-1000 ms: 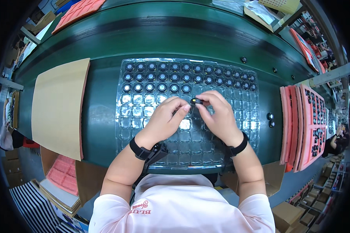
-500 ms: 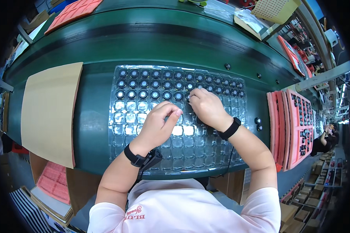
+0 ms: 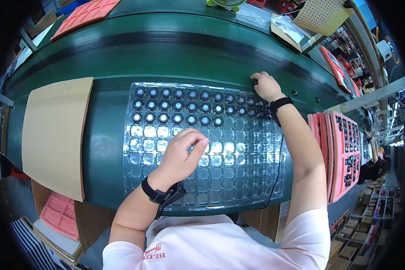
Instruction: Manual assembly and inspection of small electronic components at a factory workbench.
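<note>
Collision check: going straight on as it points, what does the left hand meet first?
Likely the nearest row of black round parts in the clear plastic tray; height unclear, might pass above.

The left hand (image 3: 177,155) is loosely curled, thumb (image 3: 198,149) pointing forward, while the right arm (image 3: 305,150) stretches ahead, right hand (image 3: 268,87) bent-fingered.
</note>
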Tool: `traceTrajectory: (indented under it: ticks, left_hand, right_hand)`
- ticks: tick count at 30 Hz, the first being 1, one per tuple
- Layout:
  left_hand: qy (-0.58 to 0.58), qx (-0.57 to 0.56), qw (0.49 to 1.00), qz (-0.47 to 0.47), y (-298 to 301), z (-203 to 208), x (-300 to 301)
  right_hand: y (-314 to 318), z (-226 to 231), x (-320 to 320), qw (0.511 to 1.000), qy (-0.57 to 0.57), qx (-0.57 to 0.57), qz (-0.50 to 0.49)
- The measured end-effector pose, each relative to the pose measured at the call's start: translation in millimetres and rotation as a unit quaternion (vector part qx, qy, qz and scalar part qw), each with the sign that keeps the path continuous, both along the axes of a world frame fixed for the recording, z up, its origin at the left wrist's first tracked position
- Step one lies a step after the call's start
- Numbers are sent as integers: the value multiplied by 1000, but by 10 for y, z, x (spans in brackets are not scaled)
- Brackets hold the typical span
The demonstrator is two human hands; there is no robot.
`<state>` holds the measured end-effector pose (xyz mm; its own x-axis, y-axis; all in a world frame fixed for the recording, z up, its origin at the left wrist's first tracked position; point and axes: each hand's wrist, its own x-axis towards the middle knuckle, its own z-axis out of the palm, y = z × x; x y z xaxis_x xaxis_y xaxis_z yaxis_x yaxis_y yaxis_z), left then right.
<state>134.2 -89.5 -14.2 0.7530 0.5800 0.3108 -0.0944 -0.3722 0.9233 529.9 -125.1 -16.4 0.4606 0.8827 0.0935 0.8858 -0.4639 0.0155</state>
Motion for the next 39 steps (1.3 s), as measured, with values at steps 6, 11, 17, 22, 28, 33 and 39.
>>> traceTrajectory:
  ticks: [6, 11, 17, 22, 28, 33, 39]
  left_hand:
    - [19, -16, 1000, -4, 29, 9, -43]
    - [-48, -8, 999, 7, -20, 84, -74]
    - [-118, 104, 987, 26, -14, 122, -54]
    - [-111, 129, 985, 7, -22, 49, -69]
    - [-98, 139, 985, -16, -62, 52, -38]
    - [-95, 134, 986, -35, -98, 69, -34]
    - [-96, 119, 988, -1, -107, 56, -10]
  right_hand:
    - [23, 218, -417, 977, 165, 96, 93]
    - [-361, 503, -1577, 694, 686, 195, 97]
    - [-797, 248, -2325, 320, 918, 209, 110]
    - [-881, 38, -2501, 283, 927, 221, 111]
    - [-953, -135, -2487, 285, 921, 230, 131]
    - [-979, -192, -2483, 276, 921, 237, 141]
    - [-1013, -127, -2494, 295, 914, 248, 130]
